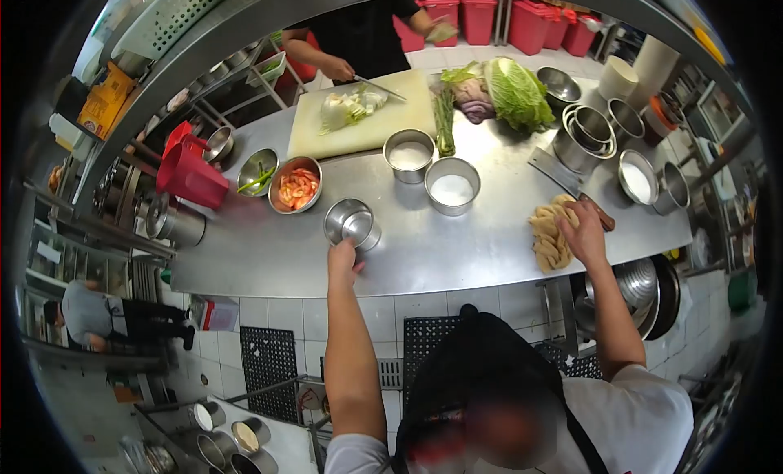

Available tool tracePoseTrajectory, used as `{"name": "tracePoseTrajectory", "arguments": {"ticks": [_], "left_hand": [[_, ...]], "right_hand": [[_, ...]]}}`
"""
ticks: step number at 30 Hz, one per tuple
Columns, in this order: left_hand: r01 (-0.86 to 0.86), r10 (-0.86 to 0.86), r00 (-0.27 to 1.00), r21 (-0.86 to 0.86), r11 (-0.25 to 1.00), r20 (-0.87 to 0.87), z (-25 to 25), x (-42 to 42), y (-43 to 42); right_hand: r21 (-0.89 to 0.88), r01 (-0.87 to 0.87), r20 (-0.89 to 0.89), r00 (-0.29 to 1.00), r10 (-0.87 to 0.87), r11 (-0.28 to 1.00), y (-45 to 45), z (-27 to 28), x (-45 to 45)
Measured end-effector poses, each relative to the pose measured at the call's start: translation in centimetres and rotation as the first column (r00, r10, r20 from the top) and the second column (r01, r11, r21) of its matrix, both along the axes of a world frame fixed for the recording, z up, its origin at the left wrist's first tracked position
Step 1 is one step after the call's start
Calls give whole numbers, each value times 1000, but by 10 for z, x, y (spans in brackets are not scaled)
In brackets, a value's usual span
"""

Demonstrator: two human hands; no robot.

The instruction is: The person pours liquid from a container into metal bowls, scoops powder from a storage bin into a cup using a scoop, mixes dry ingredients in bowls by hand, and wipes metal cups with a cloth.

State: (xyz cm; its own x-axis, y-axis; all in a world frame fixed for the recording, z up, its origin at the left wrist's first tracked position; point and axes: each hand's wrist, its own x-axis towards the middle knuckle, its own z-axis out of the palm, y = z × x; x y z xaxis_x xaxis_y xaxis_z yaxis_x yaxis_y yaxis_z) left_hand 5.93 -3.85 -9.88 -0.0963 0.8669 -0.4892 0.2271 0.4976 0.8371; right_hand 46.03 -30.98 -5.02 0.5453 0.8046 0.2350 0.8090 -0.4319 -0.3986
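My left hand (345, 258) is closed on the near rim of a round metal bowl (351, 222) that stands on the steel table. My right hand (582, 229) rests on a pile of pale tan pieces (548, 237) at the right, its fingers spread over the upper part; whether it grips any is hard to see. Just beyond it lies a cleaver (555, 172) with a wooden handle. Two metal containers with white contents, one farther (409, 155) and one nearer (452, 186), stand between my hands. A bowl of cut tomatoes (295, 185) is left of them.
Across the steel table (285, 262), a co-worker holds a knife (377, 87) over a cutting board (310, 139) with chopped vegetables. Leafy cabbage (515, 95) is at the back. Stacked metal pots (584, 139) stand right; a red pitcher (192, 176) and a bowl with green peppers (258, 172) stand left.
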Motion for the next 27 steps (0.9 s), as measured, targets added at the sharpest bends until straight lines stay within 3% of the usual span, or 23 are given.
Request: {"name": "tracePoseTrajectory", "arguments": {"ticks": [1,2,3,4,6,9,12,15,18,20,21,22,23,24,26,27], "left_hand": [[71,-71,996,-11,997,45,-10,0,6],[138,-136,986,-20,990,92,-5,0,3],[211,-218,973,87,974,76,1,-2,-5],[137,-149,986,146,980,73,1,0,-19],[74,-140,944,222,972,299,-2,-6,-42],[148,-184,980,338,929,77,49,3,-70],[147,-254,954,486,862,162,76,8,-72],[140,-273,946,541,829,173,67,-1,-68],[163,-293,931,470,867,218,76,-7,-74],[200,-317,926,447,872,205,70,-13,-73],[257,-361,916,441,860,172,73,-13,-74],[309,-404,904,436,845,142,76,-14,-75],[316,-444,871,449,836,213,78,-16,-75],[322,-441,886,495,807,142,84,-18,-80],[317,-390,921,609,727,-12,104,-24,-90],[319,-280,942,754,574,-186,109,-25,-92]], "right_hand": [[-50,-13,73,997,16,999,-2,-3,7],[-107,-75,27,997,78,991,-5,-10,13],[-150,-132,-25,991,130,980,-6,-22,14],[-182,-142,-45,990,136,973,-5,-28,10],[-191,-124,-47,992,117,974,-3,-42,6],[-110,-36,24,999,39,993,4,-61,8],[-74,-38,-112,993,29,997,9,-80,31],[165,-12,-313,948,64,986,14,-49,24],[358,-225,-223,922,317,906,25,57,-44],[366,-416,-298,795,529,832,35,114,-97],[311,-678,-57,686,726,666,52,131,-117],[269,-817,102,551,828,510,73,148,-148],[172,-879,156,470,869,445,93,150,-181],[69,-926,202,378,903,372,113,139,-209],[-211,-829,419,402,814,518,149,98,-254],[-198,-830,373,428,823,522,160,76,-266]]}}
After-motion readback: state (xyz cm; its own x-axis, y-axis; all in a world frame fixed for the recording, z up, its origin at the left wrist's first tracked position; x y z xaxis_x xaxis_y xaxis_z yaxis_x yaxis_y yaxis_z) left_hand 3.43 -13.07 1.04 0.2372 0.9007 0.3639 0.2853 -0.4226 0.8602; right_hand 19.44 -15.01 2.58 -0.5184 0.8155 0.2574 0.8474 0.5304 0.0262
